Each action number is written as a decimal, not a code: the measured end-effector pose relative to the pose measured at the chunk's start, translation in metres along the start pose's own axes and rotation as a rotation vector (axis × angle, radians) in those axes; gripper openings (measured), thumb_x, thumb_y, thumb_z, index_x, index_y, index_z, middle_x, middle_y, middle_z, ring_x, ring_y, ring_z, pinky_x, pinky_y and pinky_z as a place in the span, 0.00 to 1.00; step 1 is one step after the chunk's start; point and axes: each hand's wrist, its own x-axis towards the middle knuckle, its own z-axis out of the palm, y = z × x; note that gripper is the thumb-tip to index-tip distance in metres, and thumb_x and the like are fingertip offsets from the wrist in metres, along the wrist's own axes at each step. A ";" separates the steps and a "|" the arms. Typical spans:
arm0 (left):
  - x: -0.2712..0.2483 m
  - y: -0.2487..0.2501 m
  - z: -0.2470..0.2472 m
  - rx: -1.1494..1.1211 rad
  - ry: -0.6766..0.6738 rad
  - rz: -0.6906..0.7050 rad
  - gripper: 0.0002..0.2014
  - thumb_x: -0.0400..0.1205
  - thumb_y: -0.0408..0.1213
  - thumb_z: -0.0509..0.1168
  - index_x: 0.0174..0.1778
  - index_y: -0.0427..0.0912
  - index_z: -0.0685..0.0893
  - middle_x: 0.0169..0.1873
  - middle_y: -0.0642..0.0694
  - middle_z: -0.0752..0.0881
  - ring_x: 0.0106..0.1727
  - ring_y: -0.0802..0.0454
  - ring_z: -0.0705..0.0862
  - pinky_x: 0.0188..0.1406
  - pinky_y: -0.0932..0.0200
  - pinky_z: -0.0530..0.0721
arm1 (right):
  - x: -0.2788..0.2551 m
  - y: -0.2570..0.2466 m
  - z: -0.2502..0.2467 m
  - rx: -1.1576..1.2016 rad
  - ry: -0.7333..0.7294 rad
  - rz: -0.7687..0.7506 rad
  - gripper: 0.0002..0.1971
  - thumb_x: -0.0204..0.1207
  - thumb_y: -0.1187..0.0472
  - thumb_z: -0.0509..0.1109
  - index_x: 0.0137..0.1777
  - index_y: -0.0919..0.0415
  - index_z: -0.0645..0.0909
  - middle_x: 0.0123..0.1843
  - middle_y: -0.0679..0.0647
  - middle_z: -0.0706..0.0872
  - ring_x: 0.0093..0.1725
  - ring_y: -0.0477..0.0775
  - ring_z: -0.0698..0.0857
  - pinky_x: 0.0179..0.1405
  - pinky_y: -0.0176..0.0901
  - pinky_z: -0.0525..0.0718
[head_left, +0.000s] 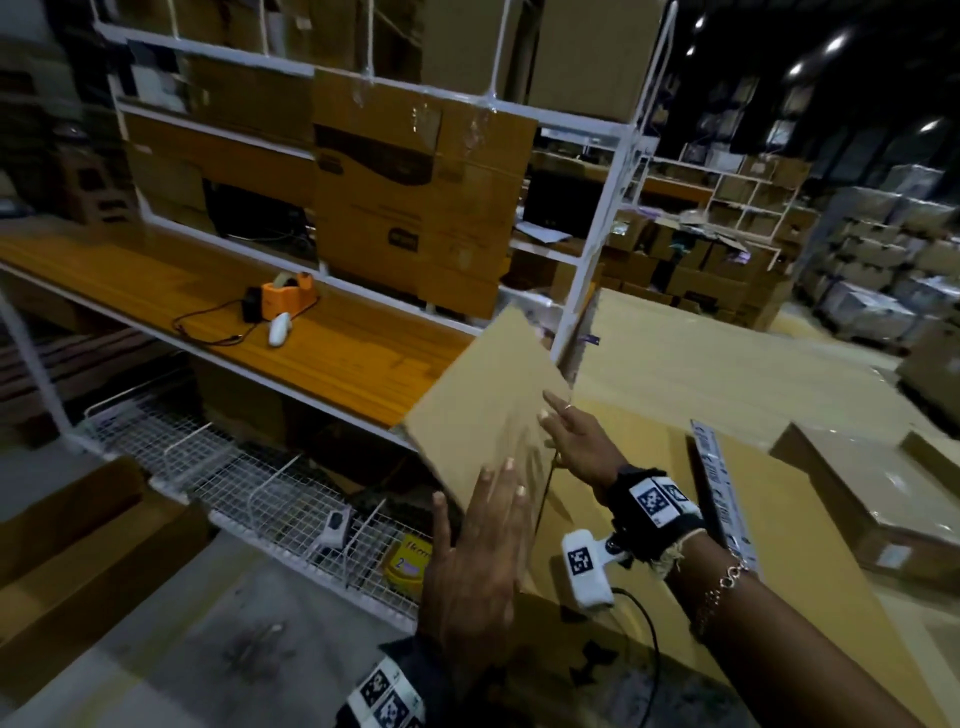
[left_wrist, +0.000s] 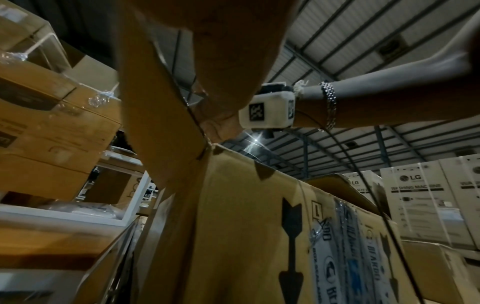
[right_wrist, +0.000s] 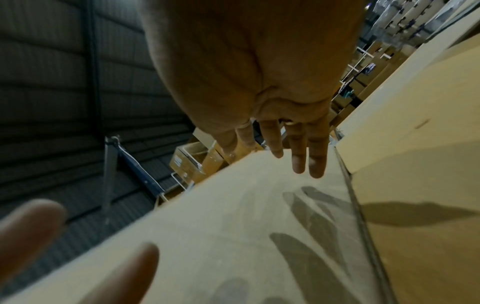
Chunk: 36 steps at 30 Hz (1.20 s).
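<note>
A large cardboard carton (head_left: 649, 525) stands in front of me, with black arrows and printed tape on its side (left_wrist: 259, 246). One plain brown flap (head_left: 488, 410) sticks up at a slant from its left edge. My left hand (head_left: 483, 540) lies flat against the flap's near lower part, fingers straight. My right hand (head_left: 571, 441) is open too, its straight fingers (right_wrist: 298, 150) touching the flap's right side (right_wrist: 233, 226). Blurred left fingertips (right_wrist: 31, 226) show by the flap's edge. Neither hand curls around anything.
A white-framed workbench with an orange wooden top (head_left: 156, 275) stands to the left, carrying an orange tape dispenser (head_left: 285, 293) and a white handheld device (head_left: 279, 328). A wire shelf (head_left: 234, 467) lies under it. A flat wrapped box (head_left: 872, 493) sits to the right. Stacked cartons (left_wrist: 415, 195) surround the area.
</note>
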 end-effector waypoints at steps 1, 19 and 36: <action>0.002 -0.005 -0.002 -0.002 -0.098 -0.034 0.32 0.81 0.39 0.60 0.84 0.38 0.70 0.87 0.36 0.59 0.89 0.36 0.52 0.83 0.25 0.37 | 0.008 0.007 0.004 -0.079 -0.030 0.003 0.28 0.90 0.53 0.60 0.87 0.53 0.60 0.87 0.54 0.64 0.82 0.58 0.70 0.78 0.59 0.74; 0.001 -0.018 0.071 -0.527 -0.345 -0.278 0.45 0.83 0.73 0.33 0.79 0.47 0.78 0.76 0.44 0.81 0.79 0.42 0.76 0.82 0.40 0.66 | 0.056 0.068 0.005 -0.549 -0.071 0.150 0.28 0.79 0.62 0.76 0.78 0.62 0.77 0.76 0.58 0.79 0.74 0.60 0.79 0.70 0.53 0.81; 0.025 -0.016 0.085 -0.721 -0.570 -0.183 0.30 0.92 0.52 0.47 0.90 0.50 0.52 0.90 0.52 0.50 0.90 0.45 0.49 0.87 0.49 0.51 | 0.077 0.060 0.005 -0.599 -0.014 0.339 0.32 0.75 0.60 0.80 0.77 0.66 0.76 0.72 0.59 0.84 0.68 0.60 0.84 0.59 0.42 0.80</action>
